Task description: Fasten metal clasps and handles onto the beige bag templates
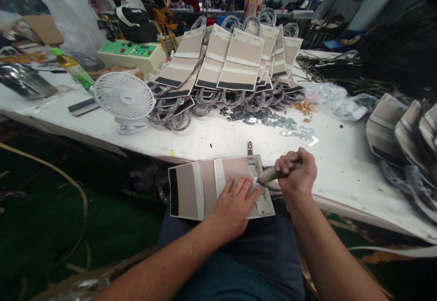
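An apparently wooden tool (273,174) is clenched by the right hand (298,173), a panel (209,187) over the lap (273,242) pressed by the flat left hand (236,201); the desk (194,139) is crowded by stacked panels (243,55) and a fan (124,96).

No lettering, brand or number can be read anywhere. A few marks show, all too small or blurred. At the far left of the surface (191,139), a leaning bottle (70,65) wears a green and pale label (80,74) whose print is illegible. To its right, the white fan (109,92) carries a small grey badge (127,97) at its hub, its wording unclear. Beyond the fan, the cream control box (157,59) has green panels (140,51) with tiny markings that are likewise indistinct.
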Available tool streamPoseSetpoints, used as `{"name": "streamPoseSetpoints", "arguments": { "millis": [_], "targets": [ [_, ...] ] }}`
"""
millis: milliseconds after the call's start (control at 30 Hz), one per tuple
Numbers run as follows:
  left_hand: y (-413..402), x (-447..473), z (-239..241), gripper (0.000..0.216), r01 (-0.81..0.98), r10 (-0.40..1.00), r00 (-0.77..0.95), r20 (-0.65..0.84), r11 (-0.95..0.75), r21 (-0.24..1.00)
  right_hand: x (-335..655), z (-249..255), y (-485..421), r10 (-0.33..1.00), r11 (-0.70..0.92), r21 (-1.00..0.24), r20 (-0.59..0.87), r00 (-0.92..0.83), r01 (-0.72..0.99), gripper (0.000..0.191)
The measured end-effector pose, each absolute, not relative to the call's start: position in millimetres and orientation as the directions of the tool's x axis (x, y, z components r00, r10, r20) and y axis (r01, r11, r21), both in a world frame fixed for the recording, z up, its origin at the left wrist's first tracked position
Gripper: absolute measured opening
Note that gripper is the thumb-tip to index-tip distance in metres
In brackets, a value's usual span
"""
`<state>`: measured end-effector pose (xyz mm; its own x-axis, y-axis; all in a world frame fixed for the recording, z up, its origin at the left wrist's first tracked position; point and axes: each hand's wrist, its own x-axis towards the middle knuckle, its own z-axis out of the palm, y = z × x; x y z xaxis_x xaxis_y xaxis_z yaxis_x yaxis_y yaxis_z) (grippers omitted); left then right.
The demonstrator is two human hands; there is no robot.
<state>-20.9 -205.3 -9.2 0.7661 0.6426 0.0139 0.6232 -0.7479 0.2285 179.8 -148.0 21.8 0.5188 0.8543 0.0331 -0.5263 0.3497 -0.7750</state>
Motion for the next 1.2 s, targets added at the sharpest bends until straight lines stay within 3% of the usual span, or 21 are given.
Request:
{"name": "streamPoseSetpoints", "arguments": {
  "millis": [167, 300, 400, 467, 533, 600, 733, 833, 1067, 1200],
  "targets": [
    [-204.9, -22.6, -11.7, 0.082, 0.614, 0.640, 0.768, 0.032, -0.748, 0.252, 185.3, 13.1, -141.3, 0.813, 0.311, -0.735, -0.122, 0.569, -0.602, 0.028],
    [-202.5, -22.4, -11.0, 0.084, 0.610, 0.641, 0.767, 0.031, -0.744, 0.274, 173.1, 19.1, -141.0, 0.838, 0.315, -0.795, -0.024, 0.546, -0.519, 0.030],
    [-201.7, -22.7, -9.6, 0.084, 0.607, 0.643, 0.765, 0.043, -0.741, 0.286, 155.1, 26.6, -146.8, 0.877, 0.304, -0.901, 0.137, 0.460, -0.310, 0.036],
    [-202.6, -23.6, -8.8, 0.081, 0.611, 0.654, 0.754, 0.061, -0.733, 0.298, 142.1, 32.2, -151.6, 0.915, 0.273, -0.960, 0.238, 0.327, -0.065, 0.040],
    [-204.6, -24.8, -8.5, 0.080, 0.621, 0.672, 0.736, 0.081, -0.718, 0.314, 131.5, 38.5, -154.5, 0.940, 0.281, -0.939, 0.311, 0.142, 0.199, 0.043],
    [-206.9, -25.9, -8.4, 0.082, 0.634, 0.692, 0.715, 0.097, -0.701, 0.326, 126.1, 45.2, -154.5, 0.947, 0.297, -0.892, 0.320, 0.011, 0.340, 0.045],
    [-210.6, -26.8, -7.7, 0.080, 0.642, 0.704, 0.701, 0.113, -0.692, 0.331, 129.3, 53.6, -152.6, 0.978, 0.190, -0.953, 0.206, 0.044, 0.234, 0.051],
    [-212.3, -27.2, -7.4, 0.082, 0.634, 0.699, 0.704, 0.126, -0.698, 0.332, 131.5, 53.9, -155.4, 0.972, 0.225, -0.962, 0.232, 0.034, 0.155, 0.052],
    [-211.7, -28.4, -11.3, 0.082, 0.612, 0.693, 0.708, 0.132, -0.696, 0.375, 114.0, 53.4, -159.2, 0.907, 0.414, -0.822, 0.334, -0.257, 0.393, 0.051],
    [-210.5, -28.9, -10.1, 0.091, 0.605, 0.692, 0.707, 0.145, -0.698, 0.384, 115.6, 51.1, -156.7, 0.862, 0.489, -0.760, 0.345, -0.371, 0.428, 0.050]
  ]
}}
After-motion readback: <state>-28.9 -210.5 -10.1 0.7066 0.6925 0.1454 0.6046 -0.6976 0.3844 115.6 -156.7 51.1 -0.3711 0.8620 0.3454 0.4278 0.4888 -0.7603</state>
